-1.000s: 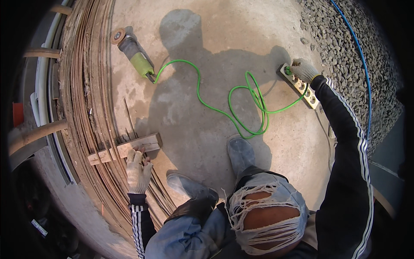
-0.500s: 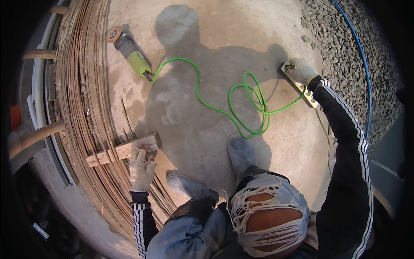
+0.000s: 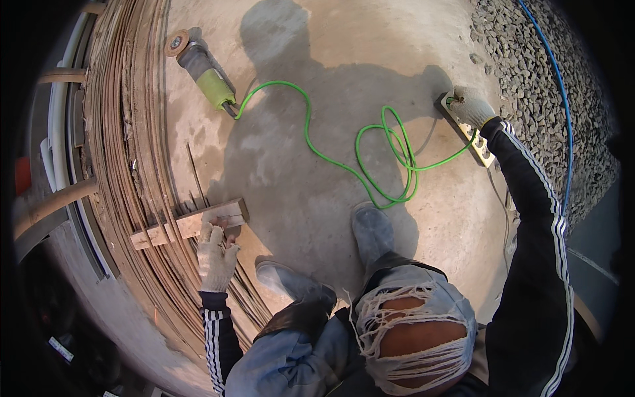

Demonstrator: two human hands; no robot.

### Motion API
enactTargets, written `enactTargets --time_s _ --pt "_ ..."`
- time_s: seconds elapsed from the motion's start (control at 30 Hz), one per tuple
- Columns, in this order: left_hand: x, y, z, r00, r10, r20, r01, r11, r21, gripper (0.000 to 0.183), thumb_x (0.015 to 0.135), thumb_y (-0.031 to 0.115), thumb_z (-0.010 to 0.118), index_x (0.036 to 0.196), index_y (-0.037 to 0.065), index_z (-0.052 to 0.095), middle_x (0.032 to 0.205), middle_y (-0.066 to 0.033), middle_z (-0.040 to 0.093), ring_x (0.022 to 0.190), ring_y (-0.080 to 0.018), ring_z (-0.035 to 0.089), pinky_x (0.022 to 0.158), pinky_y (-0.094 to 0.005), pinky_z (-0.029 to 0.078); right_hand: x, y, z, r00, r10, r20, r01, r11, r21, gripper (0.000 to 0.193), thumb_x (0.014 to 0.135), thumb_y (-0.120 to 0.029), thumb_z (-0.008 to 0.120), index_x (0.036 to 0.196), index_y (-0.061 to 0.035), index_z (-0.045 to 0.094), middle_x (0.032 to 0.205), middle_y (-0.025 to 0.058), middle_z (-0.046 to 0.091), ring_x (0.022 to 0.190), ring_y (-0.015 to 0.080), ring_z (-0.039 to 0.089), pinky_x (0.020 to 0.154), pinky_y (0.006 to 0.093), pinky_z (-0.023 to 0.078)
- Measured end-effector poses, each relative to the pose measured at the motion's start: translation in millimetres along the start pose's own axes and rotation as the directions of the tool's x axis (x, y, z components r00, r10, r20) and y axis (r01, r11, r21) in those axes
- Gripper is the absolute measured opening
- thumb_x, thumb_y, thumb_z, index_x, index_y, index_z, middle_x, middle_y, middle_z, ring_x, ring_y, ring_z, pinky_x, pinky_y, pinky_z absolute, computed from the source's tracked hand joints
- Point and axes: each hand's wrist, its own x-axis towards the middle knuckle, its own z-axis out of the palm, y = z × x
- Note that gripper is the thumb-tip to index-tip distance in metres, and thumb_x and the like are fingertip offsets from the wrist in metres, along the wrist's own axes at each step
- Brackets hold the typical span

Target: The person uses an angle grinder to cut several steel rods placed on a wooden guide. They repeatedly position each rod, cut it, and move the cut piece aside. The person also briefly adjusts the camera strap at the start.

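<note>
Nearest are the person's bent knee in torn jeans point(image 3: 413, 334) and 2 grey boots point(image 3: 372, 231), planted on the concrete floor point(image 3: 370, 40). The left hand point(image 3: 216, 257), in a pale glove with bare fingertips showing, is half open, fingers loosely curled; it is just at the near edge of a wooden block point(image 3: 230, 211), and I cannot tell whether they touch. Long rusty rods point(image 3: 126, 99) edge the floor on the left, several crossing over the block, whose right end juts past them.

Between rods and gravel lies a broad stretch of floor, partly in the person's shadow. A green cord point(image 3: 281, 82) winds across it, looping in front of the right boot. At its right end is a white power strip point(image 3: 486, 157), lying aslant near the gravel's edge. The gloved right hand point(image 3: 473, 107) reaches over the strip's far end with fingers bent down; a trace of green shows by the fingertips, but what it grips is hidden.

Farther off on the left, an angle grinder point(image 3: 204, 74) rests beside the rods, joined to the cord. Gravel point(image 3: 522, 59) and a blue hose point(image 3: 563, 89) bound the right.
</note>
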Motion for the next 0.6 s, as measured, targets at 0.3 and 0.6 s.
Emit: enactTargets --time_s 0.3,0.6 --pt "-1.3 3.4 0.1 0.996 0.084 0.026 -0.088 0.952 0.293 0.040 0.077 -0.011 0.071 0.116 -0.006 0.066 0.133 -0.0241 0.059 0.127 -0.0423 0.061 0.096 -0.0454 0.057 -0.5 1.3 -10.6 0.988 0.086 0.127 -0.103 0.985 0.136 0.032 0.096 -0.025 0.063 0.092 0.0066 0.069 0.069 0.0185 0.068 0.061 0.0262 0.072 0.058 0.0411 0.056" --pt "5.3 11.0 1.3 0.998 0.033 0.049 -0.048 0.944 0.328 0.041 0.083 -0.013 0.065 0.123 -0.005 0.065 0.134 -0.0180 0.055 0.127 -0.0315 0.063 0.097 -0.0364 0.060 16.6 18.7 26.9 0.992 0.118 0.054 -0.128 0.952 0.279 0.032 0.092 -0.023 0.061 0.091 0.0074 0.070 0.070 0.0219 0.066 0.057 0.0293 0.067 0.055 0.0433 0.052"
